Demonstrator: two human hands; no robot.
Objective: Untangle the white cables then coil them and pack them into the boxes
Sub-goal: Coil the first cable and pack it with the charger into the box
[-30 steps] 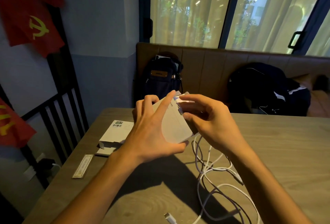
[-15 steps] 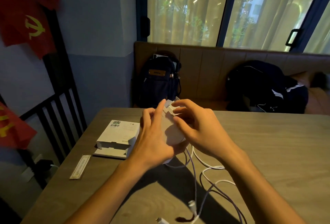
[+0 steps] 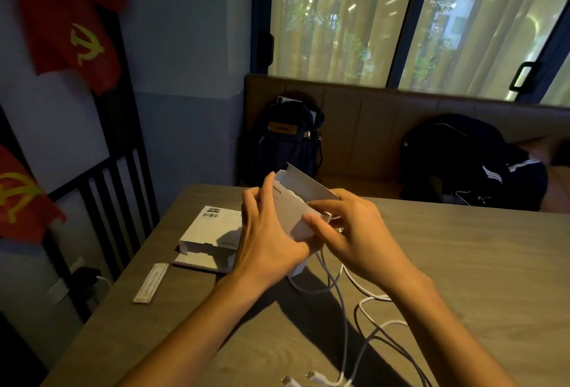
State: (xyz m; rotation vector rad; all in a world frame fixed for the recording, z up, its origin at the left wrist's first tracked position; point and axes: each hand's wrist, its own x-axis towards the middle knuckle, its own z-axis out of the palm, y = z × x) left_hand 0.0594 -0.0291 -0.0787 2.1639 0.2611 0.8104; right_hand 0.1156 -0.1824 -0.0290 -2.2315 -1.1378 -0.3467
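A small white box (image 3: 296, 198) with its flap raised is held upright over the table's middle. My left hand (image 3: 268, 232) grips its left side, thumb up along the edge. My right hand (image 3: 348, 232) pinches the box's right front, where a white piece shows at the fingertips. Loose white cables (image 3: 364, 303) trail from under the box toward the near right, and two plugs (image 3: 303, 379) lie at the front edge. A second white box (image 3: 212, 232) lies open-ended on the table to the left.
A narrow paper strip (image 3: 151, 283) lies near the left edge of the wooden table (image 3: 478, 263). Behind the table a bench holds a dark backpack (image 3: 290, 140) and a black jacket (image 3: 468, 158). A black railing stands at the left.
The box has come down toward the table and its flap now stands open. Both hands stayed on it, and the cables slid along with it.
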